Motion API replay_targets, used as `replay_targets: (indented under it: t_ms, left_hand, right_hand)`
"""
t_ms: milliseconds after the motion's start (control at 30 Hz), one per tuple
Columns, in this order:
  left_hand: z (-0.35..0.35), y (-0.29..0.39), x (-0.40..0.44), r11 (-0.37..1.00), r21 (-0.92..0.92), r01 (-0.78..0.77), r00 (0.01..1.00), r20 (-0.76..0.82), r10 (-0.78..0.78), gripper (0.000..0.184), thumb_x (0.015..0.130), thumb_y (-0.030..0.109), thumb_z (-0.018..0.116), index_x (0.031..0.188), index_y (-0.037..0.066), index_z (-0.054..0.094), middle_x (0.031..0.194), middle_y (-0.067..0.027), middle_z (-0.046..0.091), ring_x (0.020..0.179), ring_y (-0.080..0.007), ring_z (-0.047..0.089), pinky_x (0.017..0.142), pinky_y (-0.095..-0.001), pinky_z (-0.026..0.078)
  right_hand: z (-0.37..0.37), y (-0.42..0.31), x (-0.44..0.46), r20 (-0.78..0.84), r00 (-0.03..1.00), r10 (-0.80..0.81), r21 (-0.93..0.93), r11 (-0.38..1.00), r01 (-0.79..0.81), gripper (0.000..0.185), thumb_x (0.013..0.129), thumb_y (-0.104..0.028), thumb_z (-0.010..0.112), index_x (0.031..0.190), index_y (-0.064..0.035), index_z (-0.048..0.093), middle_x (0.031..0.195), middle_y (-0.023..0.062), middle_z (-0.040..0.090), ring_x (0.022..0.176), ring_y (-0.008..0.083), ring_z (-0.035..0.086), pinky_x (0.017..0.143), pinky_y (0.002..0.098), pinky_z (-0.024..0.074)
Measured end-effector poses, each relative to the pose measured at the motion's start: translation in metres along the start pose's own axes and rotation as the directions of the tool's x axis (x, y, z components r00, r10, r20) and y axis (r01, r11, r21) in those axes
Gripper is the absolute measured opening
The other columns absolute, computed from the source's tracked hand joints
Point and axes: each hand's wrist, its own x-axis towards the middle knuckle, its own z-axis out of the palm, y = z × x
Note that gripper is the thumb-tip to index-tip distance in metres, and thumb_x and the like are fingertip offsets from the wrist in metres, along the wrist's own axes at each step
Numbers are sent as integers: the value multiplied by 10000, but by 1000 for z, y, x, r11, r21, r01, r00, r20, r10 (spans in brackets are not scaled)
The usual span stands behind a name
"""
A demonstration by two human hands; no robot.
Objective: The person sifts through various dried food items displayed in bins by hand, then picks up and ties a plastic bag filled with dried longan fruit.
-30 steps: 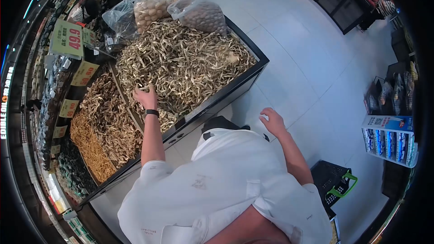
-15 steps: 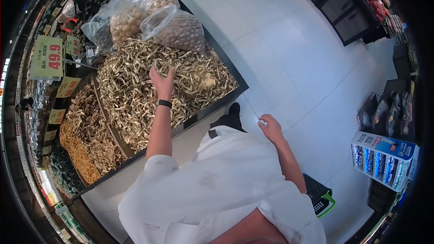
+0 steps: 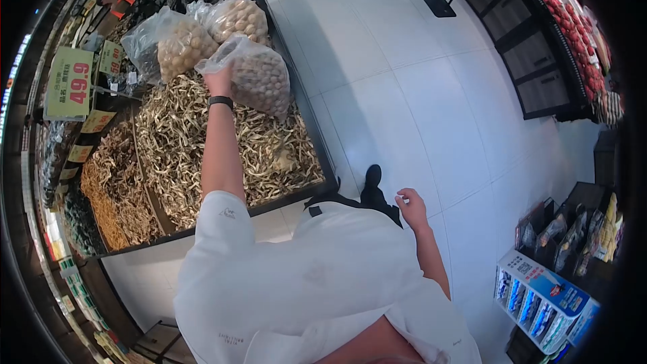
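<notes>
My left hand (image 3: 219, 82), with a dark band on its wrist, grips the gathered top of a clear plastic bag (image 3: 261, 81) full of small round brown pieces. Plastic partly hides its fingers. The bag lies tilted over a heap of pale, curled dried strips (image 3: 182, 135), possibly dried mushrooms. Just behind it sit another bag of larger, paler round pieces (image 3: 237, 20) and a bag of tan round pieces (image 3: 185, 46). Low on the right, my right hand (image 3: 412, 210) hangs over the floor, its fingers loosely bent and a little apart, holding nothing visible.
A dark rim (image 3: 317, 141) edges the display bin. A green price sign (image 3: 70, 84) reading 49.9 stands at left. Brown and orange dried goods (image 3: 101, 202) fill neighbouring compartments. Across the pale tiled floor (image 3: 431, 121) are a black cabinet (image 3: 532, 61) and a blue-white rack (image 3: 546, 300).
My left hand has reached forward from above the dried strips and closed on the bag's top. The bag has turned and shifted toward me. The whole view has shifted as well.
</notes>
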Motion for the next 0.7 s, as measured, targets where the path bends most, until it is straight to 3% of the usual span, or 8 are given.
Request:
replay_targets:
  t_ms: [33, 133, 333, 433, 467, 533, 600, 700]
  left_hand:
    - [6, -3, -3, 978, -190, 88, 992, -75, -104, 443, 821, 101, 827, 1186, -80, 654, 1153, -134, 716, 1025, -230, 677, 928, -366, 512]
    - [11, 12, -11, 955, -123, 270, 932, -215, -291, 406, 858, 131, 798, 1171, -86, 657, 1142, -130, 717, 1011, -231, 676, 882, -376, 510]
    - [36, 56, -45, 940, -301, 158, 891, -367, -268, 352, 1015, 233, 643, 1160, -88, 655, 1102, -104, 702, 945, -211, 641, 837, -374, 500]
    - [47, 133, -99, 930, -362, 63, 921, -339, -194, 377, 1042, 233, 612, 1287, -52, 587, 1209, -110, 670, 1031, -206, 638, 879, -356, 508]
    - [35, 145, -107, 932, -357, 53, 912, -363, -191, 377, 1042, 233, 612, 1287, -52, 587, 1209, -110, 670, 1031, -206, 638, 879, -356, 508]
    - [5, 165, -121, 798, -592, -111, 945, -311, -99, 364, 1056, 214, 575, 1327, -29, 561, 1245, -114, 662, 1087, -229, 650, 930, -373, 525]
    - [-21, 196, -157, 800, -579, -155, 934, -351, -73, 356, 1066, 201, 546, 1347, -16, 543, 1285, -122, 651, 1129, -258, 657, 965, -398, 538]
    - [-49, 217, -217, 727, -679, -100, 922, -339, -189, 362, 1066, 202, 543, 1361, -7, 535, 1291, -126, 654, 1149, -267, 657, 979, -398, 538]
  right_hand:
    - [-7, 3, 12, 46, 999, -17, 7, 1000, 16, 216, 913, -218, 722, 1070, -72, 706, 1144, 89, 689, 950, 272, 689, 809, 374, 550]
    - [-39, 9, 54, 136, 989, -65, -31, 997, 69, 215, 912, -223, 724, 1062, -71, 709, 1146, 89, 689, 946, 275, 689, 818, 379, 549]
    - [-100, 10, 144, 243, 941, -236, -98, 959, 266, 231, 916, -234, 717, 1083, -75, 704, 1131, 90, 692, 943, 279, 691, 837, 389, 549]
    - [-112, -10, 179, 329, 886, -327, -116, 917, 382, 235, 920, -240, 708, 1088, -76, 704, 1132, 94, 692, 948, 285, 691, 840, 391, 549]
    - [-111, -18, 188, 346, 873, -343, -111, 909, 401, 235, 920, -240, 708, 1088, -76, 704, 1132, 94, 692, 948, 285, 691, 840, 391, 549]
    - [-103, -41, 203, 407, 826, -389, -69, 889, 453, 238, 922, -243, 702, 1092, -76, 705, 1147, 98, 689, 966, 288, 688, 850, 385, 549]
    - [-86, -68, 208, 445, 771, -455, -10, 858, 513, 246, 922, -244, 701, 1103, -78, 706, 1151, 99, 688, 977, 287, 686, 857, 383, 548]
    - [-57, -117, 203, 507, 666, -547, 98, 804, 586, 274, 919, -252, 706, 1135, -83, 704, 1158, 100, 687, 1002, 285, 681, 872, 380, 547]
